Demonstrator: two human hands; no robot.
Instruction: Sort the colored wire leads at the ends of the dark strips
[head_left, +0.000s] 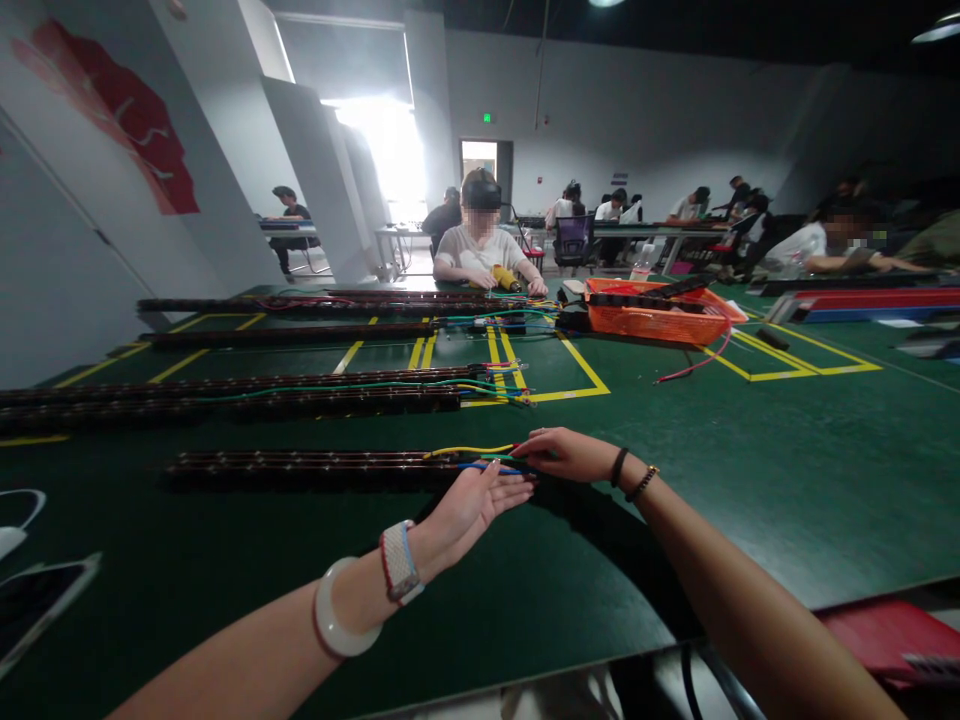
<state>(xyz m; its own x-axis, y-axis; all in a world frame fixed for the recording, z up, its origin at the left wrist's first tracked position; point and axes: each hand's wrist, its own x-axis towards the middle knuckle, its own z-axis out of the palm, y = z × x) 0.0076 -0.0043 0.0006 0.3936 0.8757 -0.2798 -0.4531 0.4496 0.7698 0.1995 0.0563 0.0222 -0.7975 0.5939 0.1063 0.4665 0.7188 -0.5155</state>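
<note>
A long dark strip (pixel 315 468) lies across the green table in front of me, with yellow, blue, green and red wires (pixel 480 457) coming out of its right end. My left hand (pixel 472 505) is open, palm up, fingers stretched toward that end of the strip, just under the wires. My right hand (pixel 564 453) rests palm down at the wire ends, fingers closed lightly over them. What the fingers grip is partly hidden.
More long dark strips (pixel 247 392) with coloured wires lie farther back between yellow tape lines (pixel 577 365). An orange basket (pixel 654 314) stands at the back right. A person sits across the table; others sit at far tables. A phone (pixel 37 600) lies at the left edge.
</note>
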